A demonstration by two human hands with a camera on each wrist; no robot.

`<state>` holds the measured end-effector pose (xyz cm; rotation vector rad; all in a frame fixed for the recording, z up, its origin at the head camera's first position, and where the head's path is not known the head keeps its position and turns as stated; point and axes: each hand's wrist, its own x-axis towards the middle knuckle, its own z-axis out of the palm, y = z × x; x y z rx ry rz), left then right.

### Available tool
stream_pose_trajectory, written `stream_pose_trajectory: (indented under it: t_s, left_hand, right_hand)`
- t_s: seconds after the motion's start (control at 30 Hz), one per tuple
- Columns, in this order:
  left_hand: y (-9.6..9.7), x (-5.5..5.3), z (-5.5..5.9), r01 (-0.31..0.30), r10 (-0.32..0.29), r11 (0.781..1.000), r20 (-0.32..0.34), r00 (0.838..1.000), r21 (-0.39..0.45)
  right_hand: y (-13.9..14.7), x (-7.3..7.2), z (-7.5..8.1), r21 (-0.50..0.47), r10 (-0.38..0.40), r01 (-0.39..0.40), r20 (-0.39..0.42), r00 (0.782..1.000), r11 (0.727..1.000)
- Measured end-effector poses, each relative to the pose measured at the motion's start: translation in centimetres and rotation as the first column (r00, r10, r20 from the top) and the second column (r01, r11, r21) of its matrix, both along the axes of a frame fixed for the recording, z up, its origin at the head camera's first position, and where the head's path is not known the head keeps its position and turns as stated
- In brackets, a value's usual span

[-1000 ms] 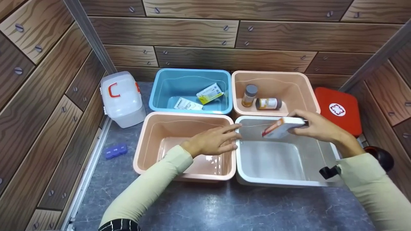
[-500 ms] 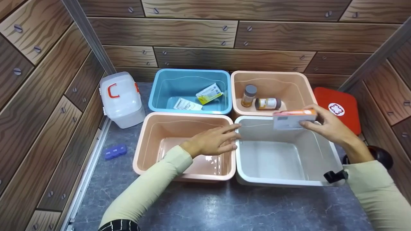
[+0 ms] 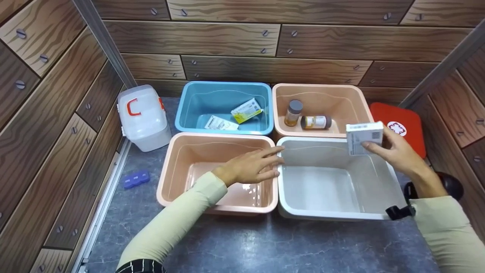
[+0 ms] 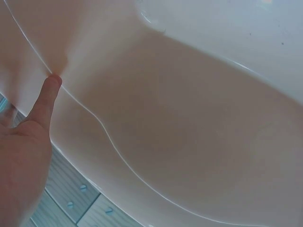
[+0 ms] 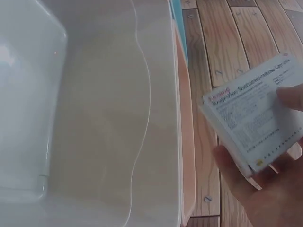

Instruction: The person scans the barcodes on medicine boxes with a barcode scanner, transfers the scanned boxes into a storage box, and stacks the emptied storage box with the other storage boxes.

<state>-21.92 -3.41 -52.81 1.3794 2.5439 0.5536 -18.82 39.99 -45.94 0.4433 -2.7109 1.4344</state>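
My right hand [image 3: 398,151] pinches a white medicine box [image 3: 363,138] above the far right part of the grey bin [image 3: 322,215]. In the right wrist view, printed text covers the face of the medicine box [image 5: 255,113], and the thumb lies across it. With fingers spread and relaxed, my left hand [image 3: 248,165] reaches over the near peach bin [image 3: 218,208], its fingertips right at the rim shared with the grey bin. The left wrist view shows one finger of the left hand [image 4: 28,142] against the inner wall of the peach bin [image 4: 180,142].
A blue bin [image 3: 224,85] at the back contains two medicine boxes. Beside it, another peach bin [image 3: 322,88] contains two bottles. A white case [image 3: 144,113] and a purple pill organizer [image 3: 136,179] are at left; a red first-aid case [image 3: 413,132] is at right.
The right hand has moved rightward with the medicine box and turned it, so its printed white face now shows instead of the orange edge. The left hand has stayed in place.
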Motion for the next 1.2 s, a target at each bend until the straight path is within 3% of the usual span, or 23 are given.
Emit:
stream_pose_trajectory:
  t_s: [0.17,0.23,0.33,0.4,0.43,0.53,0.67,0.8,0.9,1.1,1.2]
  left_hand:
    - [0.0,0.0,0.0,0.003,-0.003,1.000,0.001,1.000,0.000]
    - [0.0,0.0,0.0,0.005,-0.005,1.000,-0.001,1.000,0.005]
    - [0.0,-0.1,0.0,0.007,-0.007,1.000,-0.006,1.000,0.014]
    - [0.0,-0.1,0.0,0.010,-0.009,1.000,-0.006,1.000,0.015]
    - [0.0,-0.1,0.0,0.011,-0.011,1.000,-0.007,1.000,0.015]
    - [0.0,-0.1,0.0,0.014,-0.014,1.000,0.001,1.000,0.019]
    - [0.0,0.0,0.0,0.012,-0.012,1.000,0.005,1.000,0.021]
    - [-0.1,0.0,0.0,0.010,-0.010,1.000,0.005,1.000,0.021]
    - [-0.1,0.0,-0.1,0.011,-0.011,1.000,0.003,1.000,0.023]
    - [-0.1,0.0,-0.1,0.013,-0.013,0.999,-0.013,1.000,0.032]
    - [0.0,0.0,-0.2,0.012,-0.011,0.999,-0.011,1.000,0.031]
  right_hand:
    - [1.2,0.3,-0.2,-0.050,-0.092,0.089,-0.057,0.994,0.995]
    - [1.8,0.5,-0.3,-0.147,-0.137,0.127,-0.057,0.989,0.981]
    - [2.9,0.8,-0.5,-0.312,-0.195,0.172,-0.043,0.980,0.934]
    - [3.6,1.1,-0.7,-0.437,-0.212,0.183,-0.017,0.977,0.880]
    - [4.0,1.2,-0.8,-0.468,-0.223,0.192,-0.012,0.975,0.863]
    - [5.1,1.6,-1.2,-0.461,-0.291,0.247,-0.025,0.957,0.853]
    - [6.2,2.2,-2.2,-0.546,-0.326,0.260,-0.025,0.945,0.796]
    - [7.2,2.8,-3.1,-0.658,-0.371,0.308,0.047,0.927,0.687]
    - [8.1,3.2,-4.0,-0.700,-0.414,0.374,0.122,0.902,0.609]
    - [10.0,4.4,-6.8,-0.862,-0.302,0.363,0.262,0.917,0.353]
    - [10.7,5.2,-8.3,-0.874,-0.275,0.403,0.331,0.903,0.271]
